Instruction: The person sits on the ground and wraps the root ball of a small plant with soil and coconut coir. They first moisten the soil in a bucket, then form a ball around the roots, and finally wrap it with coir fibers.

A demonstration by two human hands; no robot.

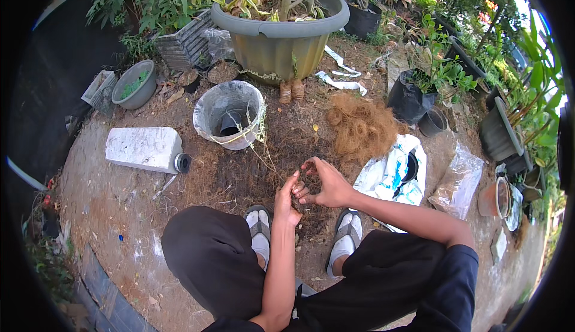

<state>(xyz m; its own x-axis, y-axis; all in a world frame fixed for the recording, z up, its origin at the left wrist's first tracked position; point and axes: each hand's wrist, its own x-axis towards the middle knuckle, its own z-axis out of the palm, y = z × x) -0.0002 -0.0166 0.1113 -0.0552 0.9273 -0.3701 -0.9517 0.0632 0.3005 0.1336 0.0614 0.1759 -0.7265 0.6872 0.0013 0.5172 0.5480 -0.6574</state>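
Note:
My left hand [289,200] is raised above the soil between my feet, its fingers curled around a small dark clump [296,205], mostly hidden. My right hand [331,184] meets it from the right, index finger arched and thumb near the left fingertips. Whether the right fingers pinch anything is too small to tell. A thin trailing plant [259,131] with pale leaves hangs over the rim of a stained white bucket [204,123], its stem running down towards my hands. Inside the bucket is a black pot [230,121]. Beyond my right hand lies a heap of brown coconut fibre [361,125].
A large ribbed planter [274,51] stands ahead. Left lies a white tapered block [143,148] with a black cap. Right are a white plastic sack [382,177], a clear plastic bag [460,181], a black plant bag [409,96] and an orange-brown pot [493,199].

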